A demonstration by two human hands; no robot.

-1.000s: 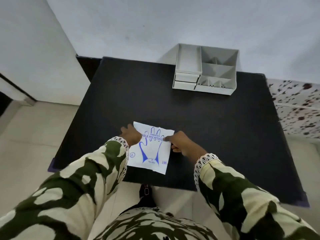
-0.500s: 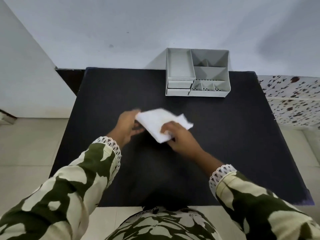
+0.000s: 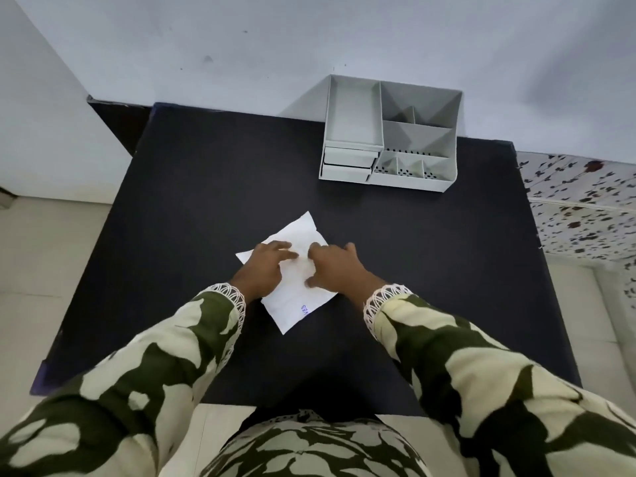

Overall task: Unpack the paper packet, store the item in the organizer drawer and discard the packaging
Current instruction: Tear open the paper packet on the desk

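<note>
The white paper packet (image 3: 298, 306) lies flat and skewed on the black table (image 3: 206, 201), plain side up, with a bit of blue print near its near corner. My left hand (image 3: 265, 266) rests on its left part, fingers stretched over the paper. My right hand (image 3: 339, 266) sits on its right part, fingertips curled onto the middle and thumb on the paper. The fingertips of both hands nearly meet at the packet's centre. The grey organizer (image 3: 413, 179) stands at the table's far edge, its two small drawers (image 3: 347, 163) pushed in on its left front.
A white wall rises right behind the organizer. A speckled patterned surface (image 3: 585, 208) lies to the right of the table. Pale floor tiles (image 3: 51, 270) surround the table on the left and near side. My camouflage-print sleeves fill the foreground.
The packet was lifted from the near table edge, turned over and set down further in, plain side up. Both hands now press on its middle instead of its side edges.
</note>
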